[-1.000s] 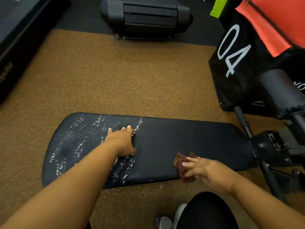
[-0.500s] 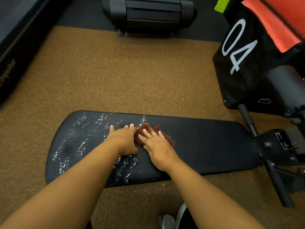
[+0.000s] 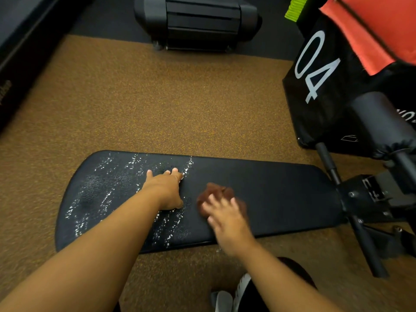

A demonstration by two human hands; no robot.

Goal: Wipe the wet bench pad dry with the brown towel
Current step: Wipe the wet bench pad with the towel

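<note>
The black bench pad (image 3: 281,194) lies across the lower middle of the view. Its left half is streaked with white water droplets, its right half looks dry. My left hand (image 3: 165,190) rests flat on the pad at the edge of the wet part, fingers spread. My right hand (image 3: 225,215), blurred by motion, presses the crumpled brown towel (image 3: 213,191) onto the pad just right of the left hand, fingers straight over the cloth. Most of the towel is hidden under that hand.
The bench's black metal frame (image 3: 364,199) joins the pad at the right. A black bag marked 04 (image 3: 315,70) with an orange panel stands at the upper right. A black machine base (image 3: 198,21) sits at the top. Brown speckled floor (image 3: 157,104) surrounds the pad. My shoe (image 3: 238,291) shows below.
My right hand swept the towel from the pad's near edge up to the left hand, then back toward me and to the right. The left hand has stayed in place.
</note>
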